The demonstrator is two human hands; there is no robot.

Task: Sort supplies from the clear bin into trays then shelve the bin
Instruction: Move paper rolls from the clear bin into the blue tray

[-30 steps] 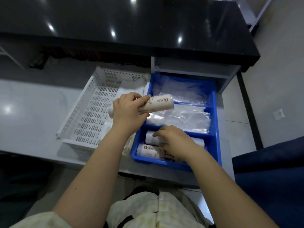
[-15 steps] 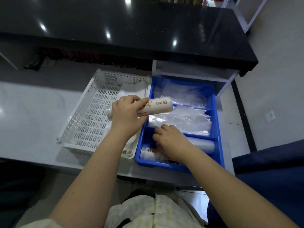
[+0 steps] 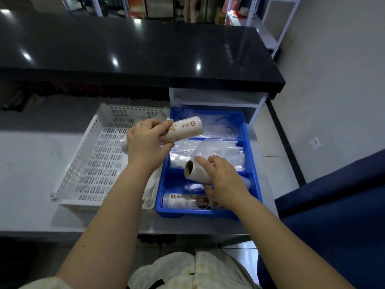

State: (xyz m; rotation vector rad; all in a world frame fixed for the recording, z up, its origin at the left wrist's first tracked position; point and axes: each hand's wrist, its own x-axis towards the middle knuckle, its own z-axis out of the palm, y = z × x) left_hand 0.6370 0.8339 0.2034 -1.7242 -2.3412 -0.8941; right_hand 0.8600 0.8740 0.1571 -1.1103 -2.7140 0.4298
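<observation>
Two rolls held: left hand [image 3: 145,143] clasps the printed roll [image 3: 186,130], right hand's [image 3: 226,181] fingers [image 3: 203,163] half-hide the tilted roll [image 3: 194,174].

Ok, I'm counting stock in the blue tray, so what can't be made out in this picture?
- Head view: the right hand and its tilted roll cover part of the blue tray's front compartment; more rolls there could be hidden.
- Head view: the lying roll's label is blurred and partly under that hand.
- Head view: the clear bags overlap, too see-through to count.
- Head view: the left hand covers the middle of its printed roll.
</observation>
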